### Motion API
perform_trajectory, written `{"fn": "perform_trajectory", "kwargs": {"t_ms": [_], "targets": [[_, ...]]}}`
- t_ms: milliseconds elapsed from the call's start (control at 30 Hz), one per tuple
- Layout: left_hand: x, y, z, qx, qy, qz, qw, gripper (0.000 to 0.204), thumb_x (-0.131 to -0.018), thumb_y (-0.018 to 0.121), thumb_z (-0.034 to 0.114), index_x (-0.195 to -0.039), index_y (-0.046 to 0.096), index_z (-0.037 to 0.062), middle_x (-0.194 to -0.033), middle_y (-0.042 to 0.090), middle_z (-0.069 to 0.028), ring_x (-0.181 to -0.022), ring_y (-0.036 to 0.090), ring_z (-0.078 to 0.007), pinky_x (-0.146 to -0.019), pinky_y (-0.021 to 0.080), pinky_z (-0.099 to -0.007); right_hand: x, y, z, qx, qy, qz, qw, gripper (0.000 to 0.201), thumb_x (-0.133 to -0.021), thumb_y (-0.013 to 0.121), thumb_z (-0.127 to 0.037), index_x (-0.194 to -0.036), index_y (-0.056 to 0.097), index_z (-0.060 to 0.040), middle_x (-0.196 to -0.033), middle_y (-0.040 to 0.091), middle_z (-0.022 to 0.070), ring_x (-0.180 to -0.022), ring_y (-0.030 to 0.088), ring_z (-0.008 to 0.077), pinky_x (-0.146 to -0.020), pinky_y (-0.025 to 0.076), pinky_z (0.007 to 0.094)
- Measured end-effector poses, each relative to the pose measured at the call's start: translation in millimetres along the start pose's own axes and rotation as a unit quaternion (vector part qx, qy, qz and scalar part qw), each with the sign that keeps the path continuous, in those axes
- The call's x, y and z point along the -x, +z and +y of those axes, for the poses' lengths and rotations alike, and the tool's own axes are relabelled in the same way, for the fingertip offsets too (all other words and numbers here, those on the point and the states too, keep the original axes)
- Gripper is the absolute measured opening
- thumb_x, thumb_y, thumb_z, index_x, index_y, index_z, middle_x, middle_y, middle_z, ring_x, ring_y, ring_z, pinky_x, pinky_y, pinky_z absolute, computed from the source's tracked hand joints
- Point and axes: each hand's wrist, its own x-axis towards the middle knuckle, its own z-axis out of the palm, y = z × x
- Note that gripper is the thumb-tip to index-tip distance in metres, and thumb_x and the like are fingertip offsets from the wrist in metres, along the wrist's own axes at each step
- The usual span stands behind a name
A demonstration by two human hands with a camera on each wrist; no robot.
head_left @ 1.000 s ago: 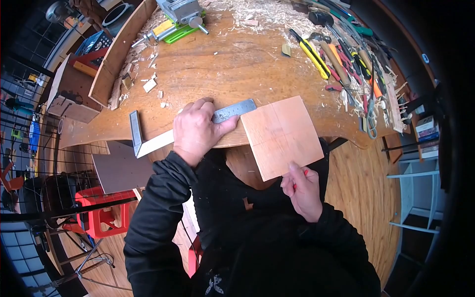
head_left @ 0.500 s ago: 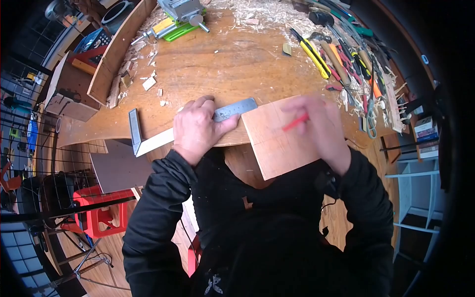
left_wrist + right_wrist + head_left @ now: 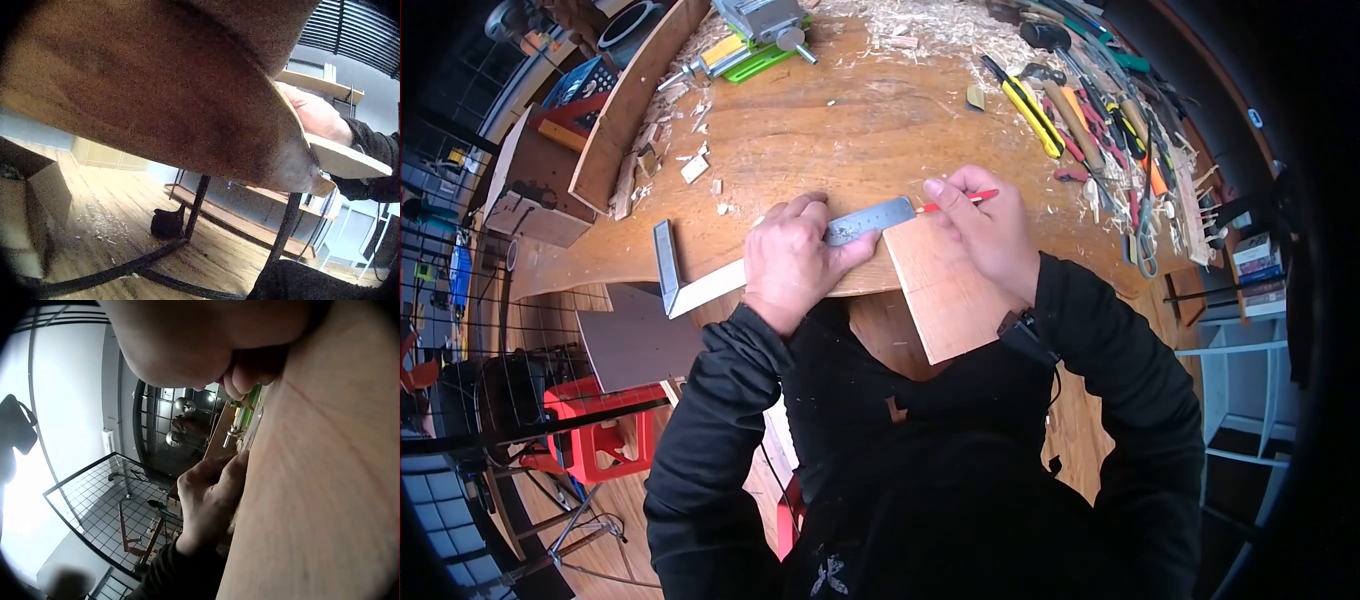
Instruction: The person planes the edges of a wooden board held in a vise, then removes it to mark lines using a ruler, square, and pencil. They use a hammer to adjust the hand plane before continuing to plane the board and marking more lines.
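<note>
A try square lies slantwise on the workbench, its dark stock (image 3: 666,258) to the left and its graduated steel blade (image 3: 870,220) running right. My left hand (image 3: 790,255) holds that blade midway, thumb along the near side. At the blade's right end sits the corner of a square wooden board (image 3: 935,300), which juts past the bench edge over my lap. A red pencil (image 3: 972,200) is pinched in my right hand (image 3: 990,225), its tip beside that corner. The hand covers much of the board's right side. A faint line crosses the board (image 3: 312,487) in the right wrist view.
A grey vise (image 3: 765,30) with a green base stands at the back left. Hand tools, including a yellow utility knife (image 3: 1032,118), crowd the right side among shavings (image 3: 960,30). A wooden strip (image 3: 635,110) edges the left. A red stool (image 3: 600,430) is below left.
My right hand has gone from the board's near edge up across it to the far left corner, bringing the red pencil along. The left hand and try square stay in place.
</note>
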Motion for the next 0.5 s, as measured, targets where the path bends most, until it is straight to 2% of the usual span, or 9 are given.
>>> {"fn": "perform_trajectory", "kwargs": {"t_ms": [33, 100, 133, 200, 300, 500], "targets": [[0, -1, 1, 0.0, -0.004, -0.003, 1.0, 0.048, -0.074, 0.091, 0.039, -0.075, 0.069, -0.0032, -0.095, 0.077, -0.0179, -0.079, 0.075, -0.0347, -0.073, 0.061, -0.041, 0, -2, 1, 0.001, 0.0, 0.001, 1.0, 0.023, -0.106, 0.069, -0.023, -0.1, 0.069, -0.0011, -0.073, 0.056, -0.0045, -0.067, 0.05, 0.0032, -0.058, 0.04, 0.0237], [0, 0, 1, 0.001, -0.009, -0.004, 1.0, 0.048, -0.074, 0.091, 0.039, -0.075, 0.069, -0.0032, -0.095, 0.077, -0.0179, -0.08, 0.075, -0.0347, -0.073, 0.061, -0.0411, 0, -6, 6, -0.009, -0.046, -0.029, 0.999, 0.02, -0.104, 0.072, -0.023, -0.103, 0.07, -0.0028, -0.08, 0.065, -0.0013, -0.069, 0.057, 0.0037, -0.062, 0.047, 0.0213], [0, 0, 0, -0.001, -0.005, -0.002, 1.0, 0.048, -0.074, 0.091, 0.039, -0.075, 0.069, -0.0032, -0.095, 0.077, -0.0178, -0.08, 0.075, -0.0348, -0.073, 0.061, -0.041, 0, -4, 9, -0.008, -0.045, -0.029, 0.999, 0.02, -0.104, 0.072, -0.023, -0.103, 0.07, -0.0028, -0.08, 0.065, -0.0013, -0.069, 0.057, 0.0037, -0.062, 0.047, 0.0213], [0, 0, 0, -0.003, -0.002, 0.001, 1.0, 0.048, -0.074, 0.091, 0.039, -0.075, 0.069, -0.0032, -0.095, 0.077, -0.0178, -0.08, 0.075, -0.0348, -0.073, 0.061, -0.0409, 0, 1, 13, 0.008, -0.108, 0.003, 0.994, 0.017, -0.106, 0.07, -0.019, -0.104, 0.069, -0.0017, -0.082, 0.064, -0.0025, -0.073, 0.055, 0.0033, -0.066, 0.046, 0.0217], [0, 0, 0, -0.005, -0.001, -0.001, 1.0, 0.048, -0.074, 0.092, 0.039, -0.074, 0.068, -0.0032, -0.096, 0.077, -0.0178, -0.08, 0.075, -0.0347, -0.074, 0.061, -0.0408, 1, -2, 15, -0.056, -0.062, -0.012, 0.996, 0.016, -0.106, 0.069, -0.018, -0.107, 0.068, -0.0021, -0.086, 0.066, -0.0016, -0.075, 0.057, 0.0036, -0.069, 0.048, 0.0216], [-1, -2, 2, -0.006, -0.009, -0.004, 1.0, 0.049, -0.073, 0.092, 0.04, -0.072, 0.067, -0.0031, -0.097, 0.078, -0.0181, -0.08, 0.076, -0.0344, -0.074, 0.061, -0.0408, 1, -4, 12, -0.038, -0.048, -0.024, 0.998, 0.019, -0.108, 0.066, -0.021, -0.103, 0.065, -0.0031, -0.083, 0.065, -0.0013, -0.074, 0.057, 0.0036, -0.069, 0.049, 0.022]]}}
